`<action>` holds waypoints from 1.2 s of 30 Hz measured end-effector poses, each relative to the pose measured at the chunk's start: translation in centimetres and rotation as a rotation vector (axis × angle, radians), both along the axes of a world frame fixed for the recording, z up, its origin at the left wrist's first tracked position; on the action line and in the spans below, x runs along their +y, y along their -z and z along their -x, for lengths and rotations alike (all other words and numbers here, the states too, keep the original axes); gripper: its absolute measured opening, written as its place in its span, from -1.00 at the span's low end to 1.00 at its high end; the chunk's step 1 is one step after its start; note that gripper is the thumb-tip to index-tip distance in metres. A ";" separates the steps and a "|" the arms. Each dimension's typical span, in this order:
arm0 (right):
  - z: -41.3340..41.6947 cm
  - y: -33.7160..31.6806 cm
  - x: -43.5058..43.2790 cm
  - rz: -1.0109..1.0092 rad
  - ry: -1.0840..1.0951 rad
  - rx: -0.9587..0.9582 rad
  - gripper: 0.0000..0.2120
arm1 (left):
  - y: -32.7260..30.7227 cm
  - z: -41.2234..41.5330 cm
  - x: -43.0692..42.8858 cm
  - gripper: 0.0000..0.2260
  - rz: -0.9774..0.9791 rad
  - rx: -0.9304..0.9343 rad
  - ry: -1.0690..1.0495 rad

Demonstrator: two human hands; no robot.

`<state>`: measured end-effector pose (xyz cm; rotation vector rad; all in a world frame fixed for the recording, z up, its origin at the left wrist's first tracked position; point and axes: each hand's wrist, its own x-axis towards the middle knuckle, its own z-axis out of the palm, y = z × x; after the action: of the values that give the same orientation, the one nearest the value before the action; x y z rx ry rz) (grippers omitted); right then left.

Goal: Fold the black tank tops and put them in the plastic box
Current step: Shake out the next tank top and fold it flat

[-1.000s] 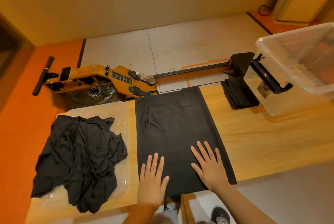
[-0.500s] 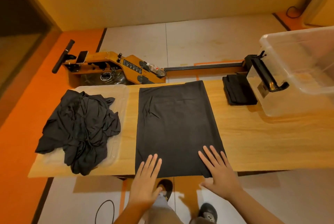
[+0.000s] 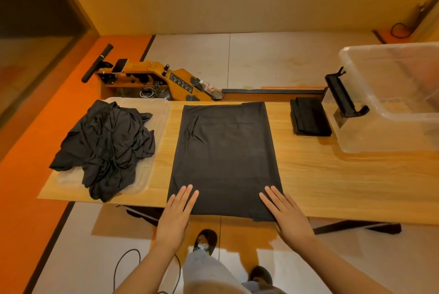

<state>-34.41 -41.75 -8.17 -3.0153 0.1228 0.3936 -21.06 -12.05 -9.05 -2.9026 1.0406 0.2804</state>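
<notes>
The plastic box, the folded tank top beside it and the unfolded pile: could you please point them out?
plastic box (image 3: 351, 94), head view, left wall.
folded tank top (image 3: 310, 118), head view, middle.
unfolded pile (image 3: 107, 146), head view, middle.

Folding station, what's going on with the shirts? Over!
Left hand and right hand flat and open at near edge of spread tank top. One folded top beside plastic box. Unfolded pile waits left. Nothing blocking.

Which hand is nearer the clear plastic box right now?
Right. The right hand lies flat on the spread tank top's near right corner, on the plastic box's side; the left hand is at the opposite corner.
</notes>
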 end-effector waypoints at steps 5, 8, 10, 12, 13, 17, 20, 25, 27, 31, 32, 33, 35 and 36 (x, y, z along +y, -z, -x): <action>0.6 -1.1 -0.3 -0.078 0.025 -0.058 -0.35 | -0.3 1.6 -2.2 -0.05 0.021 0.019 -0.127; 0.0 -2.1 -0.8 -0.173 0.033 -0.117 -0.55 | -0.3 1.6 -2.3 -0.17 0.061 0.000 -0.145; -0.4 -2.5 -1.3 -0.236 0.071 -0.145 -0.61 | -0.6 1.5 -1.9 -0.20 0.126 0.062 -0.158; -0.7 -3.0 -1.4 -0.263 0.116 -0.145 -0.64 | -1.0 1.4 -1.5 -0.29 0.198 0.105 -0.179; -0.8 -3.2 -1.3 -0.259 0.128 -0.138 -0.62 | -1.2 1.2 -1.3 -0.37 0.243 0.131 -0.181; -0.8 -3.8 -1.1 -0.210 0.170 -0.073 -0.51 | -2.1 0.2 -0.6 -0.55 0.363 0.137 -0.182; -0.3 -3.7 -1.4 -0.226 0.144 -0.033 -0.53 | -2.8 -0.3 -0.5 -0.59 0.347 0.114 -0.185; 0.5 -4.6 -2.2 -0.250 0.155 -0.051 -0.75 | -4.1 -0.7 -0.5 -0.64 0.266 0.097 -0.262; 0.7 -5.1 -2.7 -0.288 0.162 -0.086 -0.91 | -4.6 -1.1 -0.3 -0.70 0.245 0.117 -0.238; 1.5 -5.2 -3.2 -0.383 0.181 -0.128 -0.93 | -4.9 -1.3 0.1 -0.83 0.234 0.158 -0.190; 1.8 -5.3 -3.1 -0.398 0.187 -0.127 -0.92 | -5.1 -1.1 0.3 -0.83 0.237 0.174 -0.190; 2.1 -5.3 -3.0 -0.412 0.194 -0.120 -0.92 | -5.2 -1.0 0.4 -0.84 0.241 0.184 -0.191; 2.7 -5.4 -2.9 -0.443 0.207 -0.103 -0.93 | -5.7 -0.6 0.7 -0.85 0.252 0.199 -0.195; 2.9 -5.6 -2.8 -0.462 0.219 -0.099 -0.95 | -6.1 -0.4 0.8 -0.87 0.265 0.213 -0.198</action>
<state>-37.31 -44.58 -2.56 -2.5271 0.3046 0.2149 -20.61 -11.24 -2.97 -3.2826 0.8732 0.5064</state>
